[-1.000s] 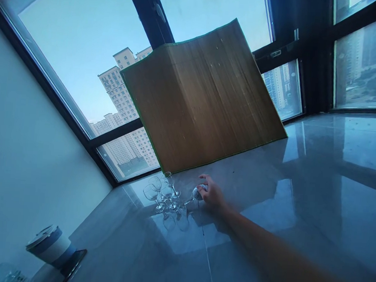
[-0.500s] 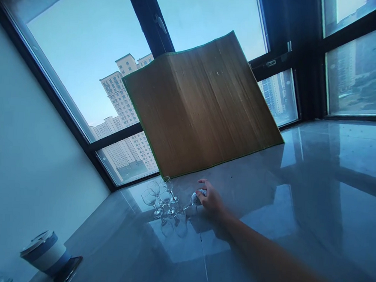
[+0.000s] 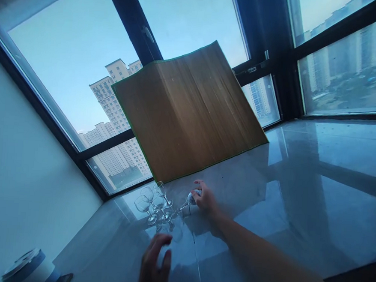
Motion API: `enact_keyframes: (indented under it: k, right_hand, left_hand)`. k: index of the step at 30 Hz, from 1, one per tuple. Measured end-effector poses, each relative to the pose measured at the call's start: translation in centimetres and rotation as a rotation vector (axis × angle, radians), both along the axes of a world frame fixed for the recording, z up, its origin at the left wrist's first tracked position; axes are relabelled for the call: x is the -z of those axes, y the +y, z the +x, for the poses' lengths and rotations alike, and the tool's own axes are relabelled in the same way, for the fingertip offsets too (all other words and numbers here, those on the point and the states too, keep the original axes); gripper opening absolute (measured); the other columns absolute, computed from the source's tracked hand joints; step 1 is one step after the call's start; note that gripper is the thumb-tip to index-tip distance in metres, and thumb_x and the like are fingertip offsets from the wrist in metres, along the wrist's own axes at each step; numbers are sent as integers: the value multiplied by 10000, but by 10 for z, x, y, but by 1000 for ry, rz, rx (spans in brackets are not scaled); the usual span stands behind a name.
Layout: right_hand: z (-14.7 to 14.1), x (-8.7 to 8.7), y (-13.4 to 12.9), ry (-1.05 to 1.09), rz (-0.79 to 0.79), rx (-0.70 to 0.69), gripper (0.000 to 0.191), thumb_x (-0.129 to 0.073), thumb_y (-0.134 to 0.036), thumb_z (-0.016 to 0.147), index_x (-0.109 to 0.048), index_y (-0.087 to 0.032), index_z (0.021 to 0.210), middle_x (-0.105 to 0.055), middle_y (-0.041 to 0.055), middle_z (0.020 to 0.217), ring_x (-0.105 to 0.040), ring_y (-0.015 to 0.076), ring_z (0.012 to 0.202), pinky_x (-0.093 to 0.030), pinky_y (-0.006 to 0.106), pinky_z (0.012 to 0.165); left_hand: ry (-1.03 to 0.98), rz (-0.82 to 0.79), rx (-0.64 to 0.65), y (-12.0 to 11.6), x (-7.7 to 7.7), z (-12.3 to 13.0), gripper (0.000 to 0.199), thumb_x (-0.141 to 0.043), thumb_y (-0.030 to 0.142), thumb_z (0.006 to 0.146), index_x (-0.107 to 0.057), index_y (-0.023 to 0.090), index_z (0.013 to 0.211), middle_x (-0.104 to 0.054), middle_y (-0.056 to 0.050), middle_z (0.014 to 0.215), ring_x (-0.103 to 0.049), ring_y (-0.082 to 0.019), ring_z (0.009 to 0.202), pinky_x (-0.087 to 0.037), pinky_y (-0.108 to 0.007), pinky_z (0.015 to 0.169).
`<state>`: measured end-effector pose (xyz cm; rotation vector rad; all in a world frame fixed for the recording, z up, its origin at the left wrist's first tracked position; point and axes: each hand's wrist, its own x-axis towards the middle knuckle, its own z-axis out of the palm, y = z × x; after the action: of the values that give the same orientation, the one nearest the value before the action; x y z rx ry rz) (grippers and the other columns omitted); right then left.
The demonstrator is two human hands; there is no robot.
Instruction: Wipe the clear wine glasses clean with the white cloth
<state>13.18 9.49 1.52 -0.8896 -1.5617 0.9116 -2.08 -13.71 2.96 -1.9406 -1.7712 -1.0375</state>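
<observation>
My right hand [image 3: 203, 200] is closed round the bowl of a small stemmed glass [image 3: 189, 198], which tilts so that its stem and foot point to the lower left. Just left of it, several clear stemmed glasses [image 3: 143, 204] stand upright in a close group on the glossy tiled surface [image 3: 231, 255]. Nearer to me, below the group, my left hand [image 3: 156, 261] is raised with thumb and fingers apart and nothing between them. Reflections of the glasses show in the tiles.
Behind the glasses a brown mat with green edging [image 3: 189, 119] leans against the window frame [image 3: 126, 16]. At the lower left stands a blue and white lidded container [image 3: 32, 267], beside a dark flat object [image 3: 65, 279]. A pale wall [image 3: 18, 168] rises on the left.
My left hand has come into view from below. My right hand still holds the tilted glass. The whole view has shifted, so the window and mat sit further left.
</observation>
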Motion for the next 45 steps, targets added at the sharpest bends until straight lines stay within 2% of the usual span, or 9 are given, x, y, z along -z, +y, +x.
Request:
enact_keyframes:
  k: [2,5,11,14,19,26,31,36,45]
  right_hand:
    - [-1,0,0,21,-10,16,414,-556,-287,874,-571,-199,1278,-752,65,946,-714,219,839,-508,294,768]
    - [-2,-1,1,34,-13,61,411,-563,-279,873,-580,-210,1277,-758,57,944,-716,213,843,-499,288,758]
    - [-2,-1,5,23,-26,134,383,-551,-275,886,-611,-222,1261,-761,64,924,-711,218,820,-490,301,754]
    - [-4,2,7,57,-53,136,380,-559,-290,874,-611,-222,1244,-756,72,938,-709,223,820,-492,309,748]
    - [-10,7,6,124,-59,84,415,-557,-340,835,-581,-187,1220,-739,53,848,-698,227,761,-499,316,722]
    - [-10,8,10,257,-106,61,422,-553,-429,782,-586,-169,1113,-709,58,764,-672,241,678,-499,334,653]
    - [-6,4,13,370,-204,7,393,-587,-453,741,-601,-187,1031,-709,64,798,-680,238,684,-504,318,592]
    - [-2,-1,14,470,-282,-38,365,-603,-460,735,-602,-191,981,-677,37,716,-626,200,577,-463,286,497]
    - [12,-9,16,619,-524,-92,412,-691,-393,707,-623,-192,1060,-552,-60,548,-366,83,325,-189,202,326]
  left_hand:
    - [-43,18,-4,56,-2,20,277,-499,266,900,-700,239,1087,-726,-106,1089,-700,-307,1072,-585,-483,958]
    - [-37,70,17,118,-4,46,276,-447,255,933,-645,211,1120,-676,-144,1157,-657,-308,1153,-533,-463,1031]
    - [10,124,-8,164,13,29,330,-514,326,914,-623,175,1186,-673,-168,1192,-628,-343,1186,-482,-521,1074]
    - [-82,148,-65,173,24,6,384,-506,350,909,-612,160,1224,-684,-162,1201,-648,-311,1162,-519,-506,1023]
    - [-104,-68,-75,178,32,-14,402,-556,394,873,-674,164,1181,-752,-137,1124,-692,-312,1093,-453,-553,1076]
    - [-67,-138,12,171,23,-5,278,-610,351,861,-750,209,1054,-768,-85,1006,-700,-256,960,-525,-395,889]
    - [-58,-157,-83,171,23,2,195,-583,204,835,-770,218,887,-759,-56,889,-677,-230,896,-490,-346,832]
    - [-115,-133,-101,173,21,5,176,-600,232,833,-775,216,831,-756,-62,838,-671,-249,856,-467,-350,780]
    - [-177,-117,-55,168,18,10,209,-577,276,866,-775,211,866,-758,-69,850,-675,-246,846,-467,-354,776]
